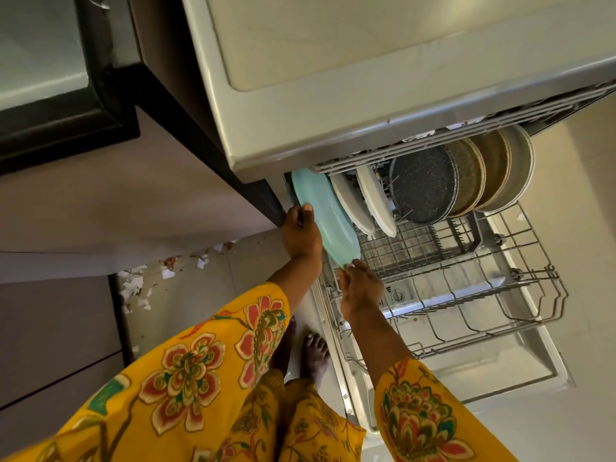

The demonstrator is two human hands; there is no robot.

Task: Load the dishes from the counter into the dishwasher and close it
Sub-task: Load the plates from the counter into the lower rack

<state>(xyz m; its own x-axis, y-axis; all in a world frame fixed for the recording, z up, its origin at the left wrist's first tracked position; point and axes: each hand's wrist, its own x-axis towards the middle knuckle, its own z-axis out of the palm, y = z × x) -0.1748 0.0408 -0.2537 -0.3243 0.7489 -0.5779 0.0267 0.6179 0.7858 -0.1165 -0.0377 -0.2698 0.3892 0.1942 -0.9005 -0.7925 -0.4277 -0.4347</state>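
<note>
Left hand (301, 236): grips the left edge of the teal plate (325, 213), thumb on the rim. Right hand (361, 290): pinches the plate's near, lower edge with the fingertips. Both hands hold the same plate, set apart along its rim.

Teal plate: on edge, tilted, at the left end of the lower rack (466, 295), just beside two white plates (365, 203). Whether it is seated between tines cannot be determined.

Further right in the same row: a dark speckled plate (423, 185), then tan plates (490, 175), all upright. The front section of the rack holds no dishes.

Status: loading is partly complete, with several plates racked. The counter (366, 45) overhead shows only its underside, so remaining dishes cannot be counted. The rack is pulled out and the door (500, 371) is down; pushing in the rack and closing remain.
</note>
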